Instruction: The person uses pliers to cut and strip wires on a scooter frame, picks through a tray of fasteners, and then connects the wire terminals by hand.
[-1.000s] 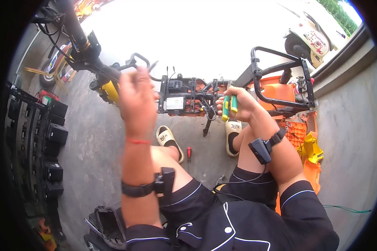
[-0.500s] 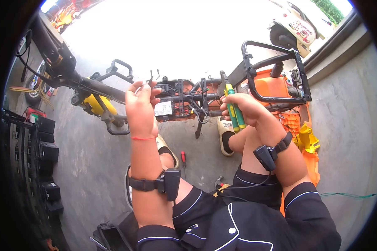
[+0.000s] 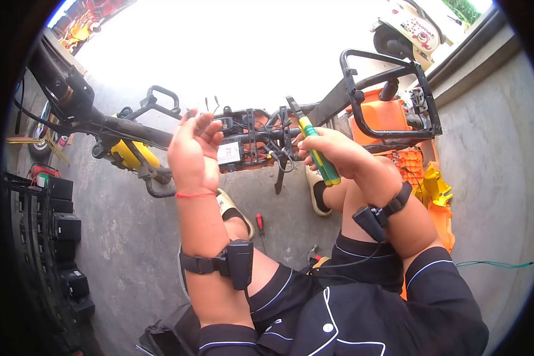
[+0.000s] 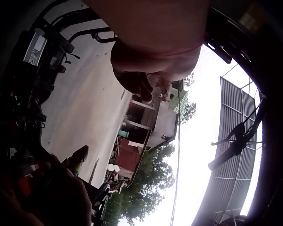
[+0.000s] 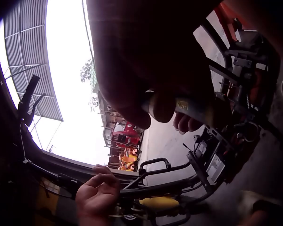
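Note:
The right hand [image 3: 341, 153] grips pliers [image 3: 321, 160] with green and yellow handles, their metal head pointing up and left above the frame. In the right wrist view, the right hand [image 5: 155, 61] is dark, with part of a handle [image 5: 191, 109] between its fingers. The left hand [image 3: 194, 155] is raised beside the frame's silver box [image 3: 229, 152], palm turned up and fingers loosely bent. No object shows clearly in it; the right wrist view shows the same left hand [image 5: 98, 197]. Beyond both hands lies the black vehicle frame [image 3: 267, 137], with cables along its middle.
A red screwdriver [image 3: 260, 224] lies on the floor between the feet. Black boxes [image 3: 66, 226] line the left side. Orange and yellow panels [image 3: 434, 188] are at the right. A white scooter [image 3: 418, 34] stands farther back; a black bag [image 3: 160, 339] sits lower left.
The blurred left hand has slowed and turned its palm up; a thin dark piece seen at its fingers earlier no longer shows clearly. The pliers have tilted leftward in the right hand.

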{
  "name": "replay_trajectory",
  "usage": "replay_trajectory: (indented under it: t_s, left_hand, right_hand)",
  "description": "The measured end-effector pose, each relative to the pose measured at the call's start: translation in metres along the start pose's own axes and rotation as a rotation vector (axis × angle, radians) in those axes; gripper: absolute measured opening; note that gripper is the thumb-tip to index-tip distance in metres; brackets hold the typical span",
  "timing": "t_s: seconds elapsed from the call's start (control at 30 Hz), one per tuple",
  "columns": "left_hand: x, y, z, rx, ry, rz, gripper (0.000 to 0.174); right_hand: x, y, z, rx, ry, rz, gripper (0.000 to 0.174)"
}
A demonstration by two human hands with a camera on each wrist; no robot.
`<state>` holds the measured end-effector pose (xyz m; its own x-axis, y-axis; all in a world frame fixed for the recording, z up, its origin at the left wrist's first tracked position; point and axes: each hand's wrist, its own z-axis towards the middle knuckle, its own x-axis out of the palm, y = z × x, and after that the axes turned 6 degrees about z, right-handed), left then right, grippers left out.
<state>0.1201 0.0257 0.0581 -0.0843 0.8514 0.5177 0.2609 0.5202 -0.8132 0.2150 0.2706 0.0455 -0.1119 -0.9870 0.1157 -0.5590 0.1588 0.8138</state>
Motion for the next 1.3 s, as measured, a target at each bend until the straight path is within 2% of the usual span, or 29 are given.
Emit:
replay_trajectory:
  t_s: [0.1,0.23,0.3,0.33,0.4,0.43,0.5,0.53,0.57,0.6,0.63,0.67,0.7,0.77,0.8,0.83,0.9,1.0,1.03,1.13,1.17,1.23,1.3]
  left_hand:
    - [-0.017,-0.025,-0.011,0.021,0.027,-0.032,0.021]
    - [-0.058,-0.082,-0.069,0.262,0.234,0.117,0.02]
    - [-0.102,-0.085,-0.077,0.316,-0.019,0.395,0.024]
    - [-0.132,-0.079,-0.076,0.238,-0.096,0.452,0.022]
    - [-0.205,-0.047,-0.075,0.082,-0.235,0.6,0.014]
    - [-0.25,-0.021,-0.075,0.009,-0.295,0.69,0.011]
    - [-0.369,0.045,-0.084,-0.12,-0.335,0.994,0.013]
    - [-0.397,0.077,-0.096,-0.151,-0.391,1.099,0.018]
    - [-0.412,0.101,-0.118,-0.249,-0.476,1.15,0.025]
    - [-0.498,0.146,-0.121,-0.305,-0.351,1.192,0.025]
    - [-0.462,0.153,-0.137,-0.302,-0.397,1.163,0.023]
    - [-0.536,0.204,-0.141,-0.359,-0.339,1.339,0.021]
    - [-0.512,0.213,-0.148,-0.312,-0.382,1.604,0.02]
    - [-0.548,0.253,-0.155,-0.404,-0.31,1.711,0.021]
    - [-0.518,0.234,-0.158,-0.401,-0.299,1.709,0.021]
    - [-0.51,0.231,-0.15,-0.386,-0.297,1.684,0.021]
    - [-0.502,0.227,-0.139,-0.369,-0.307,1.634,0.021]
    - [-0.499,0.215,-0.142,-0.359,-0.362,1.571,0.021]
    - [-0.503,0.211,-0.15,-0.363,-0.38,1.556,0.021]
    - [-0.512,0.196,-0.17,-0.365,-0.421,1.522,0.021]
    - [-0.516,0.187,-0.173,-0.356,-0.439,1.514,0.021]
    - [-0.519,0.177,-0.163,-0.324,-0.453,1.488,0.021]
    - [-0.516,0.179,-0.151,-0.285,-0.455,1.441,0.021]
  right_hand:
    - [-0.003,-0.004,0.005,0.004,-0.01,-0.002,0.035]
    - [-0.009,-0.001,0.003,0.02,-0.014,-0.076,0.036]
    - [-0.009,-0.001,0.001,0.014,-0.001,-0.104,0.038]
    - [-0.008,0.002,-0.003,0.013,-0.023,-0.223,0.04]
    - [-0.008,0.002,-0.006,0.018,-0.057,-0.561,0.046]
    - [-0.005,0.005,-0.01,-0.026,-0.011,-0.756,0.047]
    - [0.004,-0.006,-0.007,-0.05,0.095,-0.989,0.045]
    - [0.006,-0.023,0.003,-0.089,0.135,-1.138,0.042]
    - [0.013,-0.031,0.005,-0.007,0.236,-1.204,0.042]
    - [0.017,-0.045,0.017,0.075,0.342,-1.315,0.045]
    - [0.024,-0.058,0.026,0.086,0.345,-1.309,0.045]
    - [0.031,-0.067,0.035,0.183,0.468,-1.451,0.042]
    - [0.036,-0.079,0.044,0.284,0.592,-1.589,0.04]
    - [0.037,-0.127,0.072,0.28,0.693,-1.695,0.038]
    - [0.037,-0.15,0.081,0.333,0.586,-1.697,0.037]
    - [0.028,-0.186,0.098,0.297,0.545,-1.64,0.038]
    - [0.019,-0.264,0.113,0.229,0.192,-1.529,0.043]
    - [0.011,-0.339,0.121,0.296,0.021,-1.239,0.052]
    - [0.011,-0.344,0.117,0.3,0.042,-1.236,0.052]
    - [0.008,-0.365,0.101,0.225,-0.082,-1.249,0.053]
    - [0.005,-0.368,0.101,0.242,-0.075,-1.204,0.062]
    - [0.004,-0.347,0.096,0.178,-0.11,-1.221,0.069]
    - [0.004,-0.33,0.098,0.215,-0.144,-1.19,0.072]
